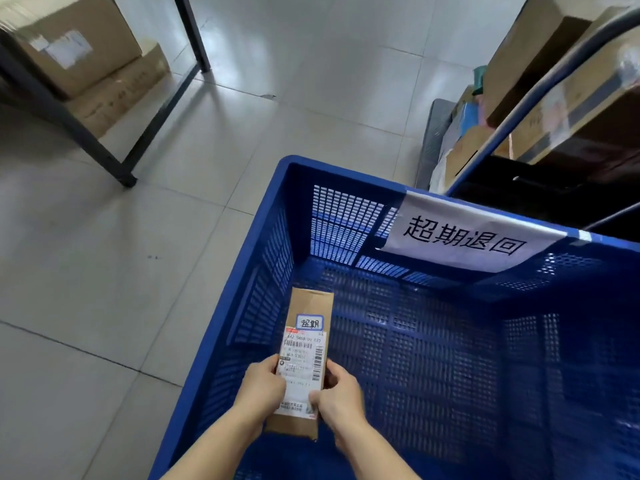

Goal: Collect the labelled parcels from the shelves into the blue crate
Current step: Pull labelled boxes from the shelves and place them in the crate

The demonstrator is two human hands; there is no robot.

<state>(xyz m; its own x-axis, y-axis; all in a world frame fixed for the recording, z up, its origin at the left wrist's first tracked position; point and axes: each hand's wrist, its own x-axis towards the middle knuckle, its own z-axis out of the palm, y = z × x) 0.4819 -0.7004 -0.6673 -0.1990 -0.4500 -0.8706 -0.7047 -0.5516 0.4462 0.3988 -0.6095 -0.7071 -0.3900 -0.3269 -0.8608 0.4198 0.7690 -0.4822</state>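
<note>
A long, narrow brown cardboard parcel (pixel 309 308) carries a white shipping label and a small blue-framed sticker. I hold it over the inside of the blue crate (pixel 266 237), near the crate's left wall. My left hand (pixel 261 388) grips its left edge and my right hand (pixel 341 394) grips its right edge, both at the near half. The crate is a large perforated plastic box with a white paper sign (pixel 464 233) taped to its far rim. No other parcel shows on the crate's floor.
A dark metal shelf frame (pixel 114 161) with cardboard boxes (pixel 79 46) stands at the far left. More boxes (pixel 568 109) sit on a blue-framed rack (pixel 526 109) at the right, close behind the crate. Grey tiled floor (pixel 138 254) lies between them.
</note>
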